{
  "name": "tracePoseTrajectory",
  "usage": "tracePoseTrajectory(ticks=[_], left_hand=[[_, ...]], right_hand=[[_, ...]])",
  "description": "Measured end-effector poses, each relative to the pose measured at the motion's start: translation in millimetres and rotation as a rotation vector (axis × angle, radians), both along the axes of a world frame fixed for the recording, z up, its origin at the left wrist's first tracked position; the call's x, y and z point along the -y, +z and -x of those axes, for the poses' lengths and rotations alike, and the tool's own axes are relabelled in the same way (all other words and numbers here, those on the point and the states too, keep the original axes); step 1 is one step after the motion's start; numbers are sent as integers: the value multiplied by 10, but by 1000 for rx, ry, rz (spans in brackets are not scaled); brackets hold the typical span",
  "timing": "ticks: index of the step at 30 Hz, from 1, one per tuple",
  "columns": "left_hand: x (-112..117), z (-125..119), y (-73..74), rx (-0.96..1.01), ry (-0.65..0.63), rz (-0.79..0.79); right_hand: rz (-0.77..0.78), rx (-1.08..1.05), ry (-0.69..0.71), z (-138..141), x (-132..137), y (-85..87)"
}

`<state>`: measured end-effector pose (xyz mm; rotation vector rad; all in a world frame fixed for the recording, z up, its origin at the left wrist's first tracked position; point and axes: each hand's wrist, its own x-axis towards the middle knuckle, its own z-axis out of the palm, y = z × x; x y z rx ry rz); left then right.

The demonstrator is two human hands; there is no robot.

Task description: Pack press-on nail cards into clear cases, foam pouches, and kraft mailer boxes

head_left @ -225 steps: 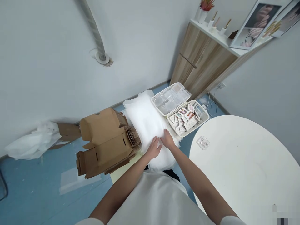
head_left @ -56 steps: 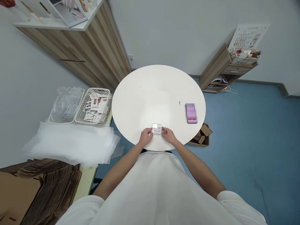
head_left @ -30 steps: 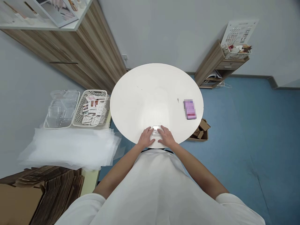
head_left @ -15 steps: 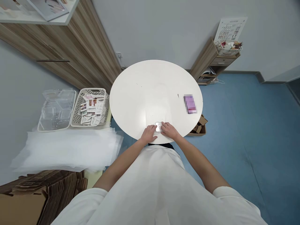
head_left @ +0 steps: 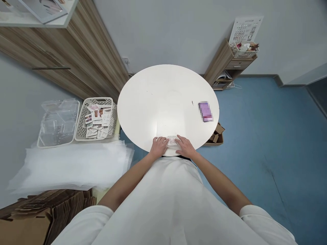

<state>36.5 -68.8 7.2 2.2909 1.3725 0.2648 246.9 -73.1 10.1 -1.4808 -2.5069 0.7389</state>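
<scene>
A small clear plastic case (head_left: 172, 140) sits at the near edge of the white round table (head_left: 143, 102). My left hand (head_left: 158, 147) grips its left end, with fingers bent over the side. My right hand (head_left: 186, 146) holds the right end the same way, fingertips on the case. What the case contains is too small to make out. Under and beyond it, a thin translucent sheet (head_left: 163, 127) seems to lie on the tabletop, barely visible against the white.
A blurred purple item (head_left: 205, 111) lies on the table's right side. To the left stand a basket of printed cards (head_left: 98, 120), a tray of clear boxes (head_left: 58, 122), white sheets (head_left: 71, 165) and stacked cardboard (head_left: 51, 214). A carton (head_left: 217, 135) is on the floor at right.
The case has been drawn slightly toward me and now looks wider. Both hands have shifted with it, fingers lying along its ends. The whole view has moved a little.
</scene>
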Motion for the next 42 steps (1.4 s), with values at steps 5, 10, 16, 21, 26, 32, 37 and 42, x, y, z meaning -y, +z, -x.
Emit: tracePoseTrajectory(ticks=[5, 10, 16, 21, 26, 32, 37, 42], left_hand=[[-9, 21, 30, 15, -36, 33], [-130, 98, 41, 227, 6, 178], [-508, 163, 71, 371, 132, 436], [-784, 158, 42, 215, 175, 582], [-841, 138, -22, 100, 262, 563], [-593, 76, 69, -47, 368, 116], [-398, 14, 58, -95, -30, -44], [-395, 9, -43, -123, -41, -9]], right_hand=[[38, -52, -47, -5, 57, -21], [179, -191, -159, 21, -42, 115], [414, -232, -342, 41, -480, 273], [564, -221, -395, 91, -830, 222], [619, -140, -446, 175, -941, 51], [595, -75, -461, 205, -942, -71], [573, -42, -431, 225, -951, -75], [504, 10, -506, 166, -877, -56]])
